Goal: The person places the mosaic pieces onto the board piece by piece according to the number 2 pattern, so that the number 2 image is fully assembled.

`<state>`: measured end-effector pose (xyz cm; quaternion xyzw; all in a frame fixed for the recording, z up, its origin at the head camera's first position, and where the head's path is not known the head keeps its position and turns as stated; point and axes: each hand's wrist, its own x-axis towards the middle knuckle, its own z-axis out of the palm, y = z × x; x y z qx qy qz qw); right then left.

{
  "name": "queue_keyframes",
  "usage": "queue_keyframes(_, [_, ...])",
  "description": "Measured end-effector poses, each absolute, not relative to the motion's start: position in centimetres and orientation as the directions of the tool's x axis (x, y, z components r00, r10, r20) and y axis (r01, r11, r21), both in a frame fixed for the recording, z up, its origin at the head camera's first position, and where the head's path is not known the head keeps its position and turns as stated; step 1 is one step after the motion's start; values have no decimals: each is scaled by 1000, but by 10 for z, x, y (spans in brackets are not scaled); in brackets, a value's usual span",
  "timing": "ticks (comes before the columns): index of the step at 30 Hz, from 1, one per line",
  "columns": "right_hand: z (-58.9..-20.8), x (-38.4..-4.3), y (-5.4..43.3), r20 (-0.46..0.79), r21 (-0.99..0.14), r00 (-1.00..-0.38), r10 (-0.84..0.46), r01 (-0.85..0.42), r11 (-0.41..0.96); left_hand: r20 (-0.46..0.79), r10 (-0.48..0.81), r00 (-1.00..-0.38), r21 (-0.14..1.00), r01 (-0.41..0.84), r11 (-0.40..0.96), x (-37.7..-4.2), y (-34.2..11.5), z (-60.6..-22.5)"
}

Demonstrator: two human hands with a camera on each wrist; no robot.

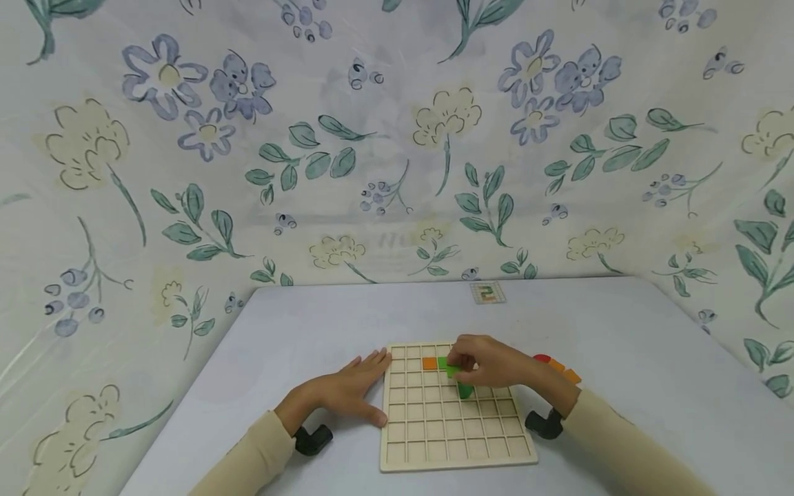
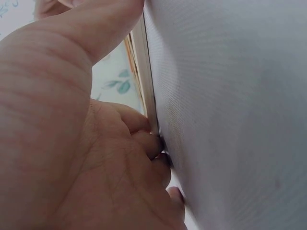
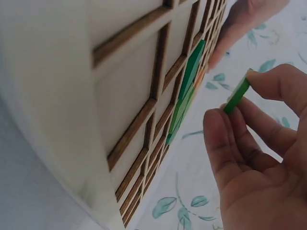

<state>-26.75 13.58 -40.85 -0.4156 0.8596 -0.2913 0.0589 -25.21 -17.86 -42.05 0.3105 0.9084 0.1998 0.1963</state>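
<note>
A wooden grid board [image 1: 428,451] lies on the white table. My left hand [image 1: 350,389] rests flat beside it, fingers spread, with fingertips and thumb at its left edge. Over the upper right part of the board, my right hand [image 1: 490,362] pinches a thin green tile [image 3: 237,94] between thumb and fingers. In the right wrist view, that tile is held apart from the board surface. An orange tile [image 1: 429,363] sits in an upper cell, with a light green tile [image 1: 442,362] to its right. Lower down lies a dark green piece [image 1: 465,390], partly covered by my right hand.
A small pattern card [image 1: 488,292] lies at the back of the table. Right of the board, a red piece [image 1: 542,358] and orange pieces [image 1: 571,376] lie partly behind my right forearm. Flower-printed cloth [image 1: 397,158] hangs behind the table.
</note>
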Motion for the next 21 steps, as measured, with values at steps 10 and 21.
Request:
queue_keyframes(10, [-413, -270, 123, 122, -548, -627, -769, -689, 475, -228, 638, -735, 498, 475, 725, -251, -181, -421])
queue_keyframes(21, [-419, -264, 121, 51, -466, -607, -793, -717, 519, -237, 644, -727, 483, 487, 727, -253, -181, -421])
